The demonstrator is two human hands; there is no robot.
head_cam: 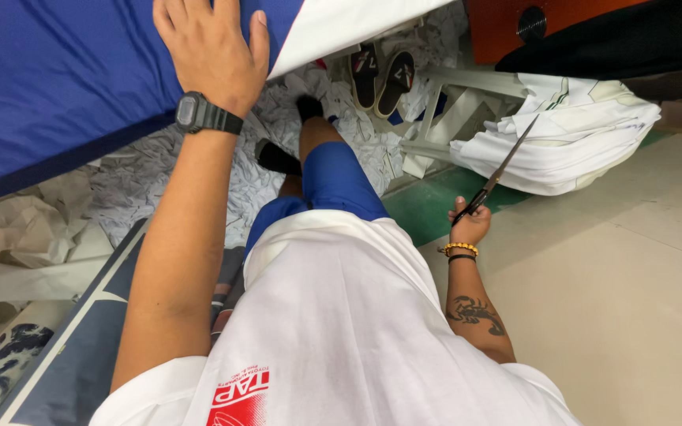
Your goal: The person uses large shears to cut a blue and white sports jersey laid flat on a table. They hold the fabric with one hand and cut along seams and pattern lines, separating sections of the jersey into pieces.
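My left hand (211,47), with a black watch on the wrist, lies flat on a sheet of blue fabric (57,87) that has a white panel (341,24) beside it. Down at my right side, my right hand (469,223) grips the handles of long scissors (503,167); the blades are closed and point up towards a stack of white cloth (570,142). A bead bracelet sits on that wrist. I look down on my own white shirt and blue shorts.
Crumpled white and brown paper (144,181) litters the floor under the fabric. A pair of black sandals (380,75) and a white stool frame (444,118) lie ahead. An orange surface (499,31) stands behind them. Beige floor (633,276) stretches to the right, with rolled printed fabric (9,363) at lower left.
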